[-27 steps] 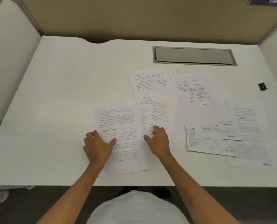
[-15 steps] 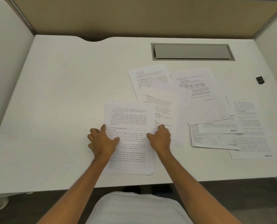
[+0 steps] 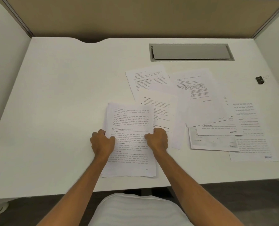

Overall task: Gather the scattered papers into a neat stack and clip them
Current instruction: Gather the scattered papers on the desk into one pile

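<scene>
Both hands, left hand (image 3: 103,142) and right hand (image 3: 158,139), grip a small stack (image 3: 130,121); next up, loose sheets (image 3: 200,101) at 2 o'clock.

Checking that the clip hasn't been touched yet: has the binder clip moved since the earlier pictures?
No. The binder clip lies at the same spot right of the grey slot, apart from the papers.

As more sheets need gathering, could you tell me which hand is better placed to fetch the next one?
Probably the right hand: the loose printed sheets lie on its side; none lie beside the left hand.
</scene>
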`<act>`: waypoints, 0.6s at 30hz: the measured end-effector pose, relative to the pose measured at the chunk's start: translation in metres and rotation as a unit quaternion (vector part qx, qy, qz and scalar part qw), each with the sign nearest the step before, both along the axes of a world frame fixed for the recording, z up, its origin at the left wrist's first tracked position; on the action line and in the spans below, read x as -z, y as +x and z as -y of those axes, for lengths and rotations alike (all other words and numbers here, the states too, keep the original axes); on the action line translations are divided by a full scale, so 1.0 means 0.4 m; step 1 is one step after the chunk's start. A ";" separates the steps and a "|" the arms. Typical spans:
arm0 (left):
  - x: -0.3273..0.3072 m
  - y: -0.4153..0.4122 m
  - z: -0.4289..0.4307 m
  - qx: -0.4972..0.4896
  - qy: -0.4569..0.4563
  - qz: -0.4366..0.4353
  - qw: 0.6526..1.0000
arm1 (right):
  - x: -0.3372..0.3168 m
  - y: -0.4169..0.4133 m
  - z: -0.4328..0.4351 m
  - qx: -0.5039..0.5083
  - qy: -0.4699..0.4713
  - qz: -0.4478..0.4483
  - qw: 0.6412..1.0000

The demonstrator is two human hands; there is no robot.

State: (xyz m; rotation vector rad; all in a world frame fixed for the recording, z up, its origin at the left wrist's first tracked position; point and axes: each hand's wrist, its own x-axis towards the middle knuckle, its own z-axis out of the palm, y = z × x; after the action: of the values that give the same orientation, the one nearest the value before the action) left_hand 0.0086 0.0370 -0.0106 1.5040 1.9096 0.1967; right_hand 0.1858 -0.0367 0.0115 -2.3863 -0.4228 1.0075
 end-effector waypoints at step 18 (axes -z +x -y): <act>-0.097 0.145 -0.081 0.059 -0.058 0.220 0.972 | -0.018 0.207 0.072 0.135 0.214 -0.152 0.956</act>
State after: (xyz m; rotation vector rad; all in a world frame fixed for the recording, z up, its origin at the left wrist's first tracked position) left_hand 0.0664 0.0694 0.0283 1.3574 1.4515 0.3298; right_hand 0.2685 -0.0654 0.0188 -1.8090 -0.1710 1.0146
